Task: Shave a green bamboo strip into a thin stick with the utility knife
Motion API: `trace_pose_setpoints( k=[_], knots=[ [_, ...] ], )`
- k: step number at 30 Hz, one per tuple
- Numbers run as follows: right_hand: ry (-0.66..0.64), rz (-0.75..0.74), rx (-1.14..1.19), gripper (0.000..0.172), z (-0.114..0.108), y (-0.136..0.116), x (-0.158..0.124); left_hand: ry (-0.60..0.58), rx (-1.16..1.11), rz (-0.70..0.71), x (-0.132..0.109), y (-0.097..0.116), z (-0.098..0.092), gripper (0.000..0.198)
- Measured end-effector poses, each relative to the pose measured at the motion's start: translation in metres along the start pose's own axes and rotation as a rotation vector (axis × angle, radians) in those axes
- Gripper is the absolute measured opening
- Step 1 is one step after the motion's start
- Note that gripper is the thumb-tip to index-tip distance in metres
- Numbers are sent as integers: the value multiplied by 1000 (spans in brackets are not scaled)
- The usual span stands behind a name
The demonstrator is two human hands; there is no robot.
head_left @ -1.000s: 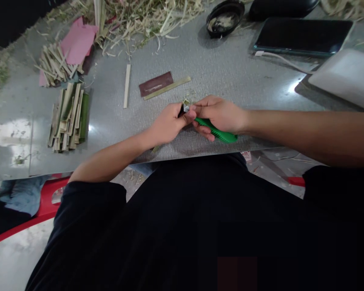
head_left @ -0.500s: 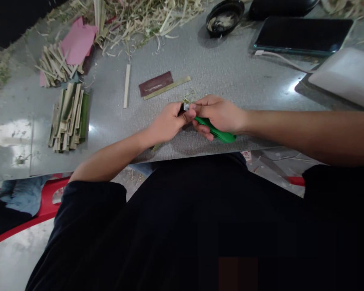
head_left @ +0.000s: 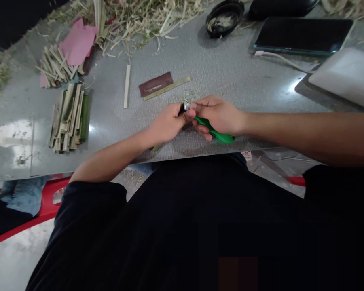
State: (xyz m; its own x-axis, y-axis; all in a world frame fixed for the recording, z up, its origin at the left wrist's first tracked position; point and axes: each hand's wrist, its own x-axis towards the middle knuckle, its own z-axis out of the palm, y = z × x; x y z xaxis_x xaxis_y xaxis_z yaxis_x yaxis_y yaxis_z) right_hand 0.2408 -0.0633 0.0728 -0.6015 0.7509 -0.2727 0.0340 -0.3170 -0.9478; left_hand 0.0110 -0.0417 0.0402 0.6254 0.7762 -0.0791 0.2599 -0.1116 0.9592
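Note:
My right hand (head_left: 220,115) is wrapped round the green handle of a utility knife (head_left: 221,136). Its silvery tip shows between the thumbs. Close against it, my left hand (head_left: 170,121) is closed on a thin bamboo strip (head_left: 155,148), whose greenish end sticks out below the palm; the rest is hidden by the fingers. Small pale shavings (head_left: 188,97) lie just beyond the knife tip. Farther out on the table lie a dark red flat piece (head_left: 155,84), a bamboo strip along its lower edge (head_left: 167,88), and a paler strip (head_left: 127,87) to the left.
At left are a stack of bamboo strips (head_left: 67,119), a second pile of thin strips (head_left: 53,66) and pink paper (head_left: 79,42). Shavings (head_left: 139,18) heap along the back. A black bowl (head_left: 224,18), a phone (head_left: 303,35) and a white block (head_left: 346,76) with a cable stand right.
The green knife handle has shifted very slightly, and a few more shavings seem to show near the tip. Both hands keep nearly the same place and grip.

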Motion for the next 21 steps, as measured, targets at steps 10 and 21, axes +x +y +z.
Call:
trace_pose_setpoints(
  k=[10,21],
  knots=[
    [-139,31,-47,61,-12,2,4,11,6,6,-3,0,0,88],
    [-2,-69,-88,67,-3,11,1,-27,70,39,-2,10,-1,92]
  ],
)
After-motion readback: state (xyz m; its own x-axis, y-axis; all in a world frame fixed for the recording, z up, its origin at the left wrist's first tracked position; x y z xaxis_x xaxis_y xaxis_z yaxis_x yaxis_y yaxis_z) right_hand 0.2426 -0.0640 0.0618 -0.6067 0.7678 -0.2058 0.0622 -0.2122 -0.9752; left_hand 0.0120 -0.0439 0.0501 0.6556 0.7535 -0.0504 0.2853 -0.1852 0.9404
